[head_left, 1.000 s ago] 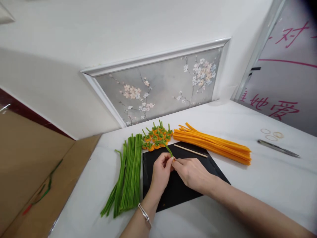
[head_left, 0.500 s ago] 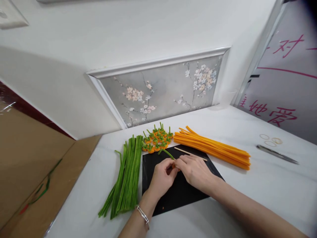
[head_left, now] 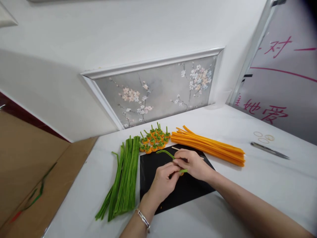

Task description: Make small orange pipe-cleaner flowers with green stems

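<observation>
**Green bit popping out between the hands**

So a short fuzzy green end [head_left: 183,171] now shows by the bare left hand's [head_left: 165,180] fingertips, pointing at the right edge of the flat black mat [head_left: 148,172]. The bare right hand [head_left: 192,162] has crept toward the mat's back edge and covers the middle of the thin pale wooden stick [head_left: 174,148].

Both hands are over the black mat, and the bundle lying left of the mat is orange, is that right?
Not quite: the bundle left of the mat is green, not orange, as the head view shows. The left hand and right hand are indeed over the black mat.
</observation>
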`<state>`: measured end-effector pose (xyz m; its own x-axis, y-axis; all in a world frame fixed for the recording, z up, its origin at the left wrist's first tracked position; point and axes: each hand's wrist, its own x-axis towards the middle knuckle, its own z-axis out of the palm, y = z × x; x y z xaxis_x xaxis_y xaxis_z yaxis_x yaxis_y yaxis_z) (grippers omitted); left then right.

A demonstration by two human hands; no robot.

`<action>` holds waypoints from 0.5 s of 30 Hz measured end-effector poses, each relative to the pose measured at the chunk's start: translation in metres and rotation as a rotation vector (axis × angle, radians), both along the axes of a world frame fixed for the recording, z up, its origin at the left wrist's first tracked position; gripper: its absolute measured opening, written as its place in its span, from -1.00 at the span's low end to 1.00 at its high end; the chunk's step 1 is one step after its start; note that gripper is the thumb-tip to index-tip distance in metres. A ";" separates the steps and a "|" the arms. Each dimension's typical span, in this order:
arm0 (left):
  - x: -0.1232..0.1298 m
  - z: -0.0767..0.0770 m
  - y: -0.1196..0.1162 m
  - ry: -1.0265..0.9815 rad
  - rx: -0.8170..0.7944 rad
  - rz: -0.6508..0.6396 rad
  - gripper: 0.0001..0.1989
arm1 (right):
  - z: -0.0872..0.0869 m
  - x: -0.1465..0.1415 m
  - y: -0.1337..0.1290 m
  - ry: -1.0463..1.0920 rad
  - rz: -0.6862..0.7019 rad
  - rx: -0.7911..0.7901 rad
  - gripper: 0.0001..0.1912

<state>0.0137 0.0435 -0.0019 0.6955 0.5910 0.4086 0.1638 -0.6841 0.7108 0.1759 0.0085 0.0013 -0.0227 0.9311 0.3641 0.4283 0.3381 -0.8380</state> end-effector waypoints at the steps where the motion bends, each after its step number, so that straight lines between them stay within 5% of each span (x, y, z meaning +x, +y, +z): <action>1: 0.000 0.000 0.000 -0.023 -0.003 0.008 -0.83 | -0.002 -0.002 0.001 0.057 -0.020 0.009 -0.74; 9: -0.002 0.002 0.001 -0.202 -0.100 0.108 -0.89 | -0.005 -0.010 0.002 0.635 -0.042 -0.151 -0.67; 15: 0.000 0.004 -0.001 -0.330 -0.278 0.174 -0.92 | -0.004 -0.017 -0.001 0.740 -0.062 -0.118 -0.69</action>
